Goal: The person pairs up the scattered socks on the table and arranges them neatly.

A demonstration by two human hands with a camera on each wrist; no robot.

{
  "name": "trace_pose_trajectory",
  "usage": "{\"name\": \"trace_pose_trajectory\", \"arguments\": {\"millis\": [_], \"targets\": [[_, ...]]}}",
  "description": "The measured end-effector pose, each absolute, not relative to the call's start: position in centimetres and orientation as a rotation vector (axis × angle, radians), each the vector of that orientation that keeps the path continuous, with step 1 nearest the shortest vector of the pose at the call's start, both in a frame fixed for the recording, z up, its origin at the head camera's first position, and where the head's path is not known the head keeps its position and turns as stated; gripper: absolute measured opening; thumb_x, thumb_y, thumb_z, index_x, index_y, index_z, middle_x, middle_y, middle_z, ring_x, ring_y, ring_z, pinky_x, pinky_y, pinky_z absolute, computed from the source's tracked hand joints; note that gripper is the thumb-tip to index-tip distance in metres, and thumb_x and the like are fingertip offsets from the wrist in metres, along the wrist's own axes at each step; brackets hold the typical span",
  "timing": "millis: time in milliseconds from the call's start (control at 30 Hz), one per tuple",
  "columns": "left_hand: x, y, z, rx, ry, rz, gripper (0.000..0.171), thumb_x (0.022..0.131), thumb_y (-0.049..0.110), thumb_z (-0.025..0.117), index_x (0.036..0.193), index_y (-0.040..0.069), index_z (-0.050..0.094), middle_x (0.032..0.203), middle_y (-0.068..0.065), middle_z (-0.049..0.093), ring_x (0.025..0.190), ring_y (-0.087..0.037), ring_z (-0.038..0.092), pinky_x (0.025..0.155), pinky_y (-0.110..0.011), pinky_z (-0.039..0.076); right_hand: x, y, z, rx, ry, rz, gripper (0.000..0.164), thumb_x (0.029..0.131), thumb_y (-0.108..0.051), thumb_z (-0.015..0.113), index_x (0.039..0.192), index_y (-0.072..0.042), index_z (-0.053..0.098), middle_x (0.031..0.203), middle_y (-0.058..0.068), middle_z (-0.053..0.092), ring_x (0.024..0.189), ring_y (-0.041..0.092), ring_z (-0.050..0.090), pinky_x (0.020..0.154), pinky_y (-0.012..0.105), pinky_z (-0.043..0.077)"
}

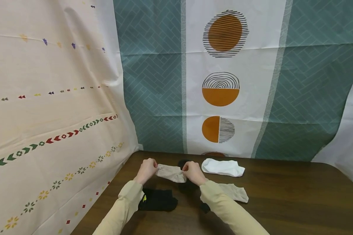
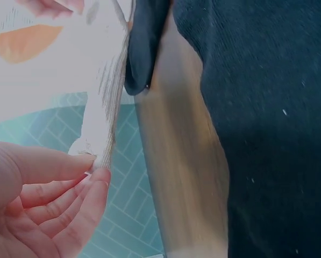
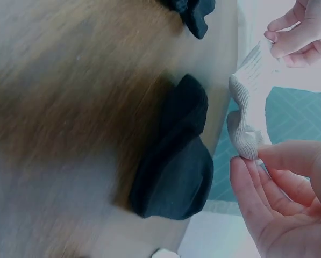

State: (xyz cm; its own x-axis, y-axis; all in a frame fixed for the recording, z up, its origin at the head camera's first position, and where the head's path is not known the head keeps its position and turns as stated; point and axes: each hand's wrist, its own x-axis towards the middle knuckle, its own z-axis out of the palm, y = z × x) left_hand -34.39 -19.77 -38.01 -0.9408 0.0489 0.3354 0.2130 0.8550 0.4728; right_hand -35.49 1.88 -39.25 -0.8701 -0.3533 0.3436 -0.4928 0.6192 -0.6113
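A light beige ribbed sock (image 1: 171, 173) is stretched between the two hands, lifted over the table. My left hand (image 1: 147, 170) pinches its left end between thumb and fingertips, as the left wrist view of the hand (image 2: 58, 199) also shows. At the other end my right hand (image 1: 195, 173) pinches the fabric with thumb and forefinger. Below and behind it lies a black sock (image 3: 173, 156), partly covered by the beige one and the right hand in the head view. Another black sock (image 1: 159, 199) lies flat near the left forearm, with a small yellow-green mark at its left end.
A folded white sock (image 1: 222, 167) lies at the back of the brown wooden table (image 1: 282, 192). A second beige sock (image 1: 233, 192) and a small black piece of fabric (image 1: 205, 208) are partly hidden by the right sleeve. Patterned cloths hang behind and on the left.
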Motion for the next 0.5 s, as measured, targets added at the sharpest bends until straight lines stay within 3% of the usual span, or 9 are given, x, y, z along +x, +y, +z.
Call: {"name": "trace_pose_trajectory", "arguments": {"millis": [500], "targets": [[-34.8,-17.3,-38.0,-0.275,-2.689,-0.773,0.011,0.070,-0.008,0.057,0.066,0.003,0.056,0.063,-0.003,0.049,0.051,-0.016,0.042,0.047,-0.027,0.036,-35.9,4.4,-39.6,0.678,-2.624,1.138,0.005,0.074,0.005,0.066,0.073,0.002,0.062,0.063,0.002,0.053,0.056,0.014,0.046,0.052,0.027,0.041]]}}
